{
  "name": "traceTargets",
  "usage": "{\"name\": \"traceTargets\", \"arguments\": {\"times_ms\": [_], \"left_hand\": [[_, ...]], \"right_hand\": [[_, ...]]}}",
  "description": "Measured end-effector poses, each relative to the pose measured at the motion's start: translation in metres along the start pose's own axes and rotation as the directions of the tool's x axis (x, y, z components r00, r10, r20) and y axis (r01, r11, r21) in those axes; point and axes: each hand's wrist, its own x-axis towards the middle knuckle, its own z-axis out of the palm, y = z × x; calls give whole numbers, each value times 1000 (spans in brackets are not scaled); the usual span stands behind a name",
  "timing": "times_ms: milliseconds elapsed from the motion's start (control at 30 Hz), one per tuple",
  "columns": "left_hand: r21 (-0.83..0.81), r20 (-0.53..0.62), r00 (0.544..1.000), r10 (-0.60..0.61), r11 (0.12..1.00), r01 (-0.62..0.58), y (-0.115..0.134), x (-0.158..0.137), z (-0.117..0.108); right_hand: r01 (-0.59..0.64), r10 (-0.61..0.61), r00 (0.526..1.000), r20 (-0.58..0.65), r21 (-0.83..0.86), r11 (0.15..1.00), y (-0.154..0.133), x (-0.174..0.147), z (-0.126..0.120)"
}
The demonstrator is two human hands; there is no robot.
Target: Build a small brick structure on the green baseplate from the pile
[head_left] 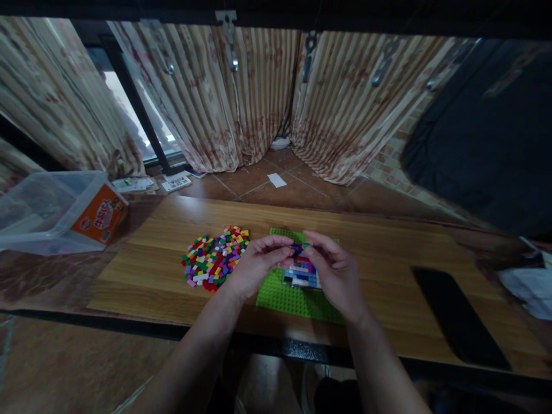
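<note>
My left hand [264,257] is closed in a pinch on a small dark purple toy brick [296,249]. Facing it, my right hand [334,267] pinches a small green brick [306,245], and the two bricks meet or nearly meet between my fingertips. Below the hands lies a green studded baseplate [284,302]. On it sits a built block of white, blue, red and purple bricks [299,277], partly hidden by my right hand. Left of my left hand, a heap of loose multicoloured bricks [219,256] is spread on the wooden table [150,270].
A clear plastic tub [47,218] with an orange label stands at the far left. A black flat slab [459,316] lies on the right side of the table. Papers [528,284] rest at the far right. Striped curtains [259,103] hang behind.
</note>
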Motion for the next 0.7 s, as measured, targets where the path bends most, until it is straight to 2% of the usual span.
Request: {"name": "traceTargets", "arguments": {"times_ms": [167,267,500,700], "left_hand": [[51,-90,994,59,997,-55,-2,3,-5],[69,-154,985,75,995,-66,-2,5,-8],[138,-205,975,82,989,-54,-4,7,-8],[170,-193,978,78,984,-45,-7,9,-9]], "right_hand": [[56,-87,989,-119,-240,969,9,5,-11],[51,-100,983,-155,-291,955,14,8,-15],[10,-40,996,-78,-356,934,13,6,-15],[88,-119,991,-55,-393,915,16,6,-19]]}}
